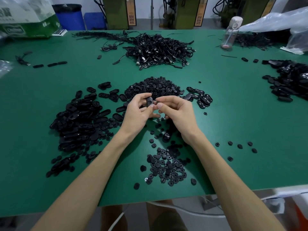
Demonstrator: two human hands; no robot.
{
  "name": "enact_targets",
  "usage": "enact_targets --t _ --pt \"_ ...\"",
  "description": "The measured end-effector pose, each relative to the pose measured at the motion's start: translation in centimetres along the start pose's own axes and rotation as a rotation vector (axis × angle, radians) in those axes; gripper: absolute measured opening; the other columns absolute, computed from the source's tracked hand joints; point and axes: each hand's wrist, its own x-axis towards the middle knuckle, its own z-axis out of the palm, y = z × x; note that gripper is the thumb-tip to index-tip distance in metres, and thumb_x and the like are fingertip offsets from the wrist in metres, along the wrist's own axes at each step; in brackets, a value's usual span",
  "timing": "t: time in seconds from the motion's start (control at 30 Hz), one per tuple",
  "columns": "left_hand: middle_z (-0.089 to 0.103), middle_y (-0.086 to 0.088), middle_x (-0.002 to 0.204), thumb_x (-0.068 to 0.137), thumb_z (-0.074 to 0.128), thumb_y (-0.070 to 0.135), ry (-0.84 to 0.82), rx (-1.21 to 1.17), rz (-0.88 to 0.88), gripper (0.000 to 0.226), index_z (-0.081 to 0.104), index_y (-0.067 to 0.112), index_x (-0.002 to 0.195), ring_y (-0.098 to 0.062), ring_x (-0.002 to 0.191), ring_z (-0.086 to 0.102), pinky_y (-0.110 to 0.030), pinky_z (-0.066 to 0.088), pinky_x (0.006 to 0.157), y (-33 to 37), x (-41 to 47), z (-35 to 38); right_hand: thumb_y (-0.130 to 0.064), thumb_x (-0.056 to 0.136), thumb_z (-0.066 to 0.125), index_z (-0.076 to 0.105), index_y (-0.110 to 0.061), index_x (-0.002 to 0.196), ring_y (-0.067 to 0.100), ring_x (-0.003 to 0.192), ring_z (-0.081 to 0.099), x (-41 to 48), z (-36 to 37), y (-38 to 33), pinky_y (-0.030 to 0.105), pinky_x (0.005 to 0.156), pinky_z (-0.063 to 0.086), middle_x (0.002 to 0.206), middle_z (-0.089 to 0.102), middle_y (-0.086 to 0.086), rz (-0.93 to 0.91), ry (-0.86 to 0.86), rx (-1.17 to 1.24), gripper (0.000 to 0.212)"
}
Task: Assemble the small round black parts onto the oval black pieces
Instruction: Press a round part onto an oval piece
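Observation:
My left hand (pixel 141 110) pinches an oval black piece (pixel 149 102) upright between thumb and fingers, above the middle of the green table (pixel 233 114). My right hand (pixel 176 110) pinches a small round black part (pixel 157 102) at its fingertips, right beside the oval piece. A heap of small round parts (pixel 155 87) lies just beyond my hands. A second heap of round parts (pixel 166 169) lies between my forearms. A large heap of oval pieces (pixel 78 120) spreads to the left.
A tangle of black cables (pixel 160 49) lies at the far centre. More black oval pieces (pixel 291 82) pile at the right edge. A clear bottle (pixel 230 34) stands far right near plastic bags (pixel 283 22). A green-and-white box (pixel 28 22) sits far left.

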Motion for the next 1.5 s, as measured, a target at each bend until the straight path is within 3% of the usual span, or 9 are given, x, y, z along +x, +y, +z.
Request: enact_targets --t 0.13,0.3,0.67,0.8,1.03,1.23,1.37,1.5 --pt "0.061 -0.001 0.118 0.096 0.072 0.008 0.028 -0.029 -0.011 0.042 0.055 0.006 0.134 -0.023 0.087 0.079 -0.027 0.062 0.074 0.0 0.1 -0.2 -0.009 0.091 0.077 0.075 -0.007 0.108 0.008 0.083 0.074 -0.1 0.1 -0.2 0.013 0.068 0.051 0.094 0.080 0.008 -0.010 -0.012 0.031 0.017" --pt "0.066 -0.015 0.116 0.093 0.077 0.011 0.046 -0.063 -0.042 0.044 0.054 0.006 0.130 -0.026 0.082 0.078 -0.030 0.063 0.075 -0.4 0.3 -0.3 -0.006 0.089 0.079 0.075 -0.006 0.105 0.019 0.087 0.077 -0.1 0.1 -0.2 0.018 0.075 0.054 0.092 0.080 0.010 -0.015 -0.032 0.074 0.017" --pt "0.071 -0.012 0.106 0.092 0.077 0.010 0.068 -0.080 -0.041 0.044 0.050 0.004 0.128 -0.022 0.079 0.077 -0.033 0.064 0.077 -0.8 0.4 -0.4 -0.002 0.087 0.079 0.075 -0.003 0.105 0.020 0.088 0.074 -0.1 0.2 -0.2 0.018 0.075 0.053 0.096 0.079 0.012 -0.034 -0.055 0.063 0.018" --pt "0.071 -0.012 0.105 0.092 0.077 0.010 0.066 -0.089 -0.039 0.044 0.050 0.004 0.127 -0.021 0.076 0.077 -0.027 0.062 0.072 -0.8 0.4 -0.3 -0.002 0.088 0.078 0.075 -0.004 0.099 0.013 0.081 0.072 -0.1 0.3 -0.3 0.014 0.069 0.051 0.092 0.078 0.009 -0.041 -0.052 0.057 0.012" --pt "0.072 -0.015 0.100 0.089 0.078 0.002 0.047 -0.075 -0.002 0.045 0.050 0.001 0.125 -0.028 0.083 0.078 -0.032 0.063 0.073 -0.9 0.4 -0.3 -0.014 0.093 0.076 0.075 -0.015 0.093 0.003 0.070 0.059 0.1 0.0 0.0 0.017 0.064 0.047 0.078 0.072 -0.011 -0.009 0.053 0.048 0.001" --pt "0.071 -0.015 0.103 0.084 0.084 0.005 0.061 -0.032 0.026 0.044 0.052 0.011 0.114 -0.025 0.089 0.075 -0.032 0.062 0.069 -1.1 0.4 -0.3 -0.014 0.091 0.077 0.073 -0.016 0.092 0.008 0.075 0.064 0.2 -0.2 0.0 0.020 0.062 0.047 0.085 0.078 0.000 0.069 0.123 0.058 0.005" --pt "0.066 -0.013 0.102 0.081 0.088 0.015 0.098 0.035 0.037 0.046 0.053 0.017 0.109 -0.016 0.080 0.066 -0.030 0.057 0.063 -1.1 0.4 -0.3 -0.014 0.090 0.078 0.074 -0.016 0.093 0.007 0.075 0.066 0.1 -0.3 -0.1 0.016 0.061 0.048 0.085 0.078 0.000 0.087 0.124 0.047 0.005" --pt "0.064 -0.012 0.092 0.083 0.086 0.010 0.089 0.010 0.032 0.046 0.048 0.013 0.109 -0.017 0.064 0.065 -0.029 0.054 0.055 -1.0 0.4 -0.2 -0.015 0.091 0.077 0.074 -0.016 0.091 0.006 0.071 0.062 0.2 -0.2 -0.1 0.018 0.059 0.047 0.077 0.072 -0.007 0.110 0.133 0.045 0.003"
